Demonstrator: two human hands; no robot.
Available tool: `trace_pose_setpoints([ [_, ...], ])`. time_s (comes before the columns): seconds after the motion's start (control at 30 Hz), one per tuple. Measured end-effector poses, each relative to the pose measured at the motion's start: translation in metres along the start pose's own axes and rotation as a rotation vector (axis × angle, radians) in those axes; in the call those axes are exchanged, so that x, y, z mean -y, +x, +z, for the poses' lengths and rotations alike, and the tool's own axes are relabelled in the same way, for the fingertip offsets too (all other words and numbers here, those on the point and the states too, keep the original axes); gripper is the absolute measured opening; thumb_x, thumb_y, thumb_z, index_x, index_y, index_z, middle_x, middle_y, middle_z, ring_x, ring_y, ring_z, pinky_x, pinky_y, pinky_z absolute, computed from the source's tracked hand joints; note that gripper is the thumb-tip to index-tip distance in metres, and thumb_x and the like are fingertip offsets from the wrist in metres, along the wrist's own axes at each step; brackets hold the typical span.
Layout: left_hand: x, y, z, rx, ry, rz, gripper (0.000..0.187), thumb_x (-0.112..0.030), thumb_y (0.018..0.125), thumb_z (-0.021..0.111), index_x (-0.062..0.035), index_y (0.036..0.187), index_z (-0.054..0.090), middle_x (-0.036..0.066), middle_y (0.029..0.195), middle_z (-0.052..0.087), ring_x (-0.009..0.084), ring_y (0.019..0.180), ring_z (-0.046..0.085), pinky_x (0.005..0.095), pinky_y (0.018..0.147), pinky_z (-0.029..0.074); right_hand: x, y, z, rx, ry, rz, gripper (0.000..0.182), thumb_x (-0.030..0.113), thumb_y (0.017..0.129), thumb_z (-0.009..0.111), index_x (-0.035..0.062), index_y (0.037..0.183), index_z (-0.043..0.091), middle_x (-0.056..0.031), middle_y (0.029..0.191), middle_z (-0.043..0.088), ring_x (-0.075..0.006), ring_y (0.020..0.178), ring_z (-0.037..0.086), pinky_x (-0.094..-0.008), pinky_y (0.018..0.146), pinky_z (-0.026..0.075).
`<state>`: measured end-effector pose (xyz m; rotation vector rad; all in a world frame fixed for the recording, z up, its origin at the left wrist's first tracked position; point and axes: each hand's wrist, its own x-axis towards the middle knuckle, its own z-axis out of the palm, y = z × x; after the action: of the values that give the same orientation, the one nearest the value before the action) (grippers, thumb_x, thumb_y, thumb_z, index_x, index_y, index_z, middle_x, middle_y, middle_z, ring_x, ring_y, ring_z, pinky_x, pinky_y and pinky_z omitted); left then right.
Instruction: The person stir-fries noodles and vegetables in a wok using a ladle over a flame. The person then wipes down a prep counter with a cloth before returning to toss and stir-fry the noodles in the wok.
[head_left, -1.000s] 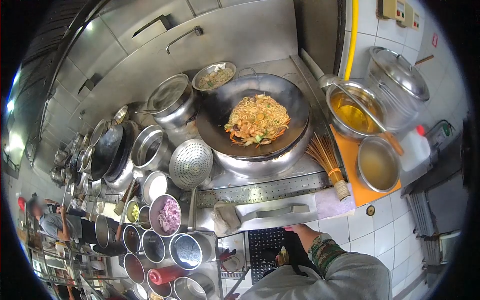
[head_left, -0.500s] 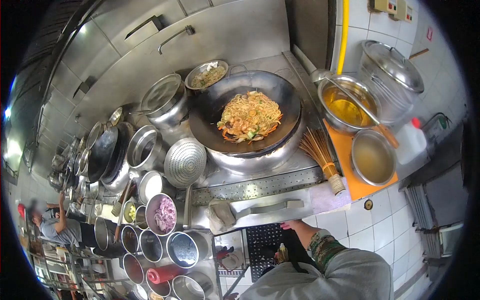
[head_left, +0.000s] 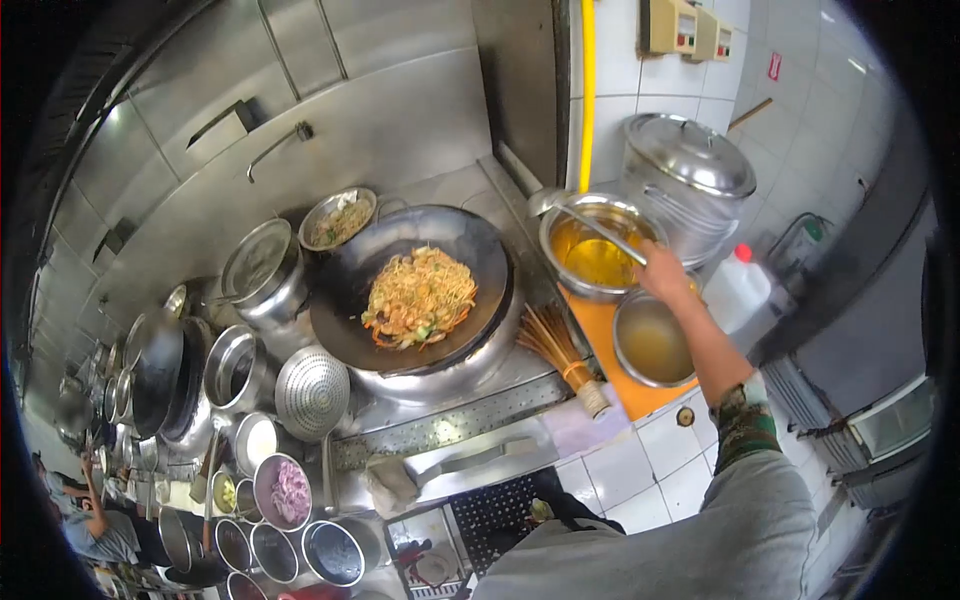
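The right hand [head_left: 662, 272] is closed around the handle end of the ladle [head_left: 602, 229], its fingers wrapped over the grip. The left hand is out of view, so its state cannot be told. The ladle slants over the metal basin [head_left: 556, 268] of yellow liquid, its head by the rim on the wok side. Noodles [head_left: 420, 295] lie in the wok [head_left: 340, 305], apart from the hand.

A firm grip far back on the handle, with a level wrist, should serve best: the long shaft magnifies any twist at the head. The ladle is better raised clear of the rim before being swung, with the forearm kept off the bowl [head_left: 624, 362] of cloudy liquid just below it.

In the 2 earlier frames, the right hand was low by the tabletop's front edge, off the ladle; now it has reached the handle. The view has turned, placing the wok further left, with the noodles still inside.
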<state>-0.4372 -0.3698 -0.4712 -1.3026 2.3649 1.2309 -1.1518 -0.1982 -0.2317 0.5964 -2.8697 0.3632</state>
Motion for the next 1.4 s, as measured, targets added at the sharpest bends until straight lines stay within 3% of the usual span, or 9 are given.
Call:
trace_pose_setpoints([
  [0.13,-0.029,0.045,-0.004,0.012,0.031,0.073,0.025,-0.016,0.094,0.063,-0.0012,0.113,0.068,0.022,0.108,0.068,0.0404,0.097,0.065,0.0424,0.086,0.051,-0.005,0.037,0.01,0.162,-0.062,-0.03,0.035,0.012,0.088,0.058,0.0049,0.122,0.055,-0.0245,0.119,0.063,-0.0409,0.111,0.062,-0.0508,0.09,0.051],
  [0.2,-0.028,0.073,-0.016,-0.082,0.217,0.432,0.034,-0.034,0.091,0.065,-0.0063,0.111,0.07,0.019,0.103,0.072,0.037,0.099,0.069,0.044,0.082,0.055,0.006,0.034,-0.006,0.256,-0.012,-0.014,0.034,0.011,0.089,0.055,0.0044,0.123,0.054,-0.0263,0.12,0.063,-0.0403,0.112,0.062,-0.0514,0.09,0.051],
  [0.33,-0.093,0.068,-0.033,-0.036,0.173,0.156,0.037,-0.034,0.09,0.067,-0.0056,0.114,0.069,0.018,0.103,0.072,0.0386,0.099,0.068,0.0437,0.084,0.054,-0.025,-0.015,0.012,-0.027,0.318,-0.083,0.047,0.014,0.092,0.052,0.004,0.138,0.046,-0.0238,0.105,0.069,-0.0385,0.097,0.068,-0.0488,0.081,0.053],
  [0.53,-0.009,0.125,0.008,0.169,0.093,0.457,0.033,-0.011,0.087,0.058,-0.0063,0.119,0.066,0.019,0.115,0.067,0.0377,0.11,0.062,0.0442,0.095,0.05,0.012,-0.206,-0.162,0.235,0.904,0.475,0.063,0.011,0.092,0.055,0.0023,0.15,0.034,-0.0025,0.07,0.052,-0.0107,0.049,0.045,-0.0282,0.044,0.038],
  [0.7,-0.093,0.12,-0.022,0.22,0.052,0.375,0.03,-0.018,0.087,0.066,-0.0012,0.112,0.069,0.022,0.108,0.069,0.038,0.105,0.064,0.0434,0.09,0.051,0.005,-0.286,-0.147,0.224,0.814,0.581,0.066,0.005,0.087,0.057,0.0008,0.149,0.036,-0.0012,0.071,0.053,-0.0095,0.054,0.048,-0.0273,0.047,0.039],
  [0.73,-0.112,0.122,-0.029,0.234,0.057,0.39,0.03,-0.018,0.087,0.066,-0.0012,0.112,0.069,0.022,0.108,0.069,0.038,0.105,0.064,0.0434,0.09,0.051,0.004,-0.295,-0.139,0.223,0.761,0.584,0.064,0.009,0.087,0.056,-0.0024,0.148,0.038,-0.0097,0.085,0.061,-0.0156,0.069,0.055,-0.0299,0.066,0.046],
  [1.0,-0.144,0.126,-0.041,0.236,0.096,0.537,0.042,-0.031,0.085,0.072,0.0002,0.113,0.069,0.023,0.108,0.068,0.0379,0.1,0.066,0.0432,0.088,0.052,0.023,-0.305,-0.111,0.239,0.836,0.658,0.067,0.004,0.086,0.056,-0.0004,0.15,0.034,-0.0032,0.076,0.054,-0.0096,0.057,0.047,-0.0274,0.046,0.038],
  [1.17,-0.11,0.122,-0.033,0.303,0.081,0.473,0.045,-0.034,0.084,0.073,-0.0015,0.115,0.068,0.022,0.111,0.068,0.0369,0.104,0.065,0.0428,0.09,0.051,0.049,-0.3,-0.144,0.168,1.481,0.867,0.063,-0.001,0.089,0.053,0.0025,0.148,0.035,-0.0044,0.085,0.054,-0.007,0.05,0.04,-0.0242,0.04,0.035],
  [1.4,-0.09,0.108,-0.031,0.223,0.007,0.455,0.043,-0.036,0.088,0.071,-0.0043,0.116,0.068,0.021,0.112,0.067,0.0369,0.108,0.063,0.0443,0.091,0.051,0.081,-0.25,-0.15,0.524,2.022,0.641,0.052,-0.003,0.091,0.049,0.0045,0.141,0.041,-0.005,0.087,0.056,-0.0048,0.052,0.042,-0.0201,0.04,0.03],
])
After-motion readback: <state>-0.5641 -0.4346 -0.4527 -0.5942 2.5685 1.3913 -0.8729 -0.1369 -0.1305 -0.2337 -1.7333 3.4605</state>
